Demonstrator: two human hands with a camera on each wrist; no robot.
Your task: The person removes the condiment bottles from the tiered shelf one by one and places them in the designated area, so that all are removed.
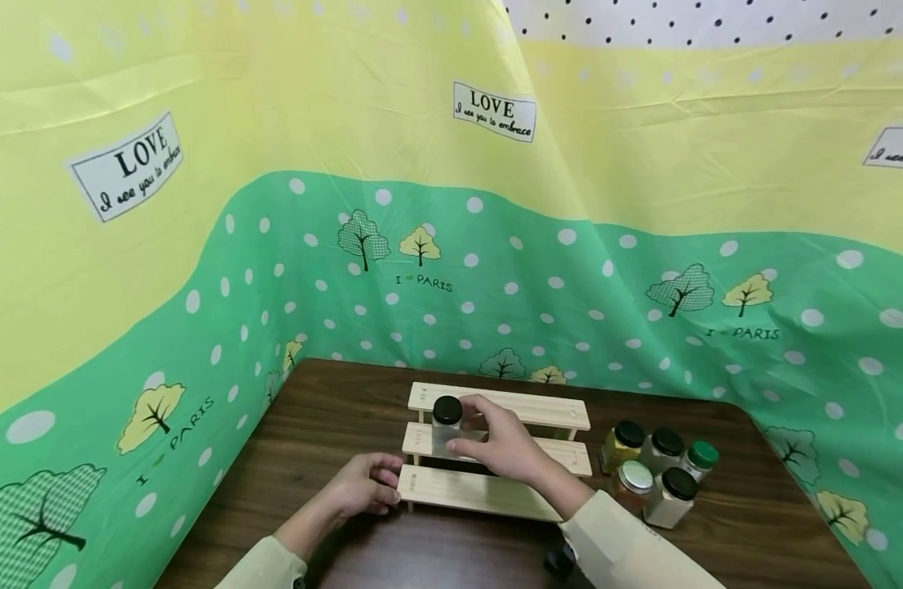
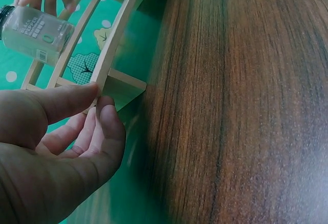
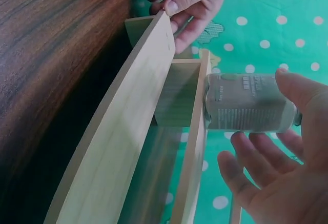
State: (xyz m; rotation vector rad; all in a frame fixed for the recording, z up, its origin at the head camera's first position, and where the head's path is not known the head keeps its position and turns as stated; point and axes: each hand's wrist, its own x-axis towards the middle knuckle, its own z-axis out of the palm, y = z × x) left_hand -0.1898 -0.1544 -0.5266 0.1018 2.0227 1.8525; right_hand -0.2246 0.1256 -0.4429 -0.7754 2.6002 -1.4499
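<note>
A clear spice jar with a black lid [image 1: 447, 427] stands upright at the left end of the middle tier of a three-tier wooden rack [image 1: 481, 492]. My right hand [image 1: 506, 442] is around the jar from the right. In the right wrist view, the thumb lies along one side of the jar [image 3: 248, 103], and the loosely spread fingers [image 3: 238, 180] are on the other side. With thumb and fingertips, my left hand [image 1: 359, 488] pinches the left end of the front tier, as the left wrist view shows at the board's corner [image 2: 100, 80].
Several jars stand on the dark wood table [image 1: 334, 409] right of the rack, among them a yellow-filled jar [image 1: 622, 446], a green-lidded jar [image 1: 700, 460] and a white-lidded jar [image 1: 633, 487]. A patterned curtain [image 1: 393, 319] hangs behind and along the left side.
</note>
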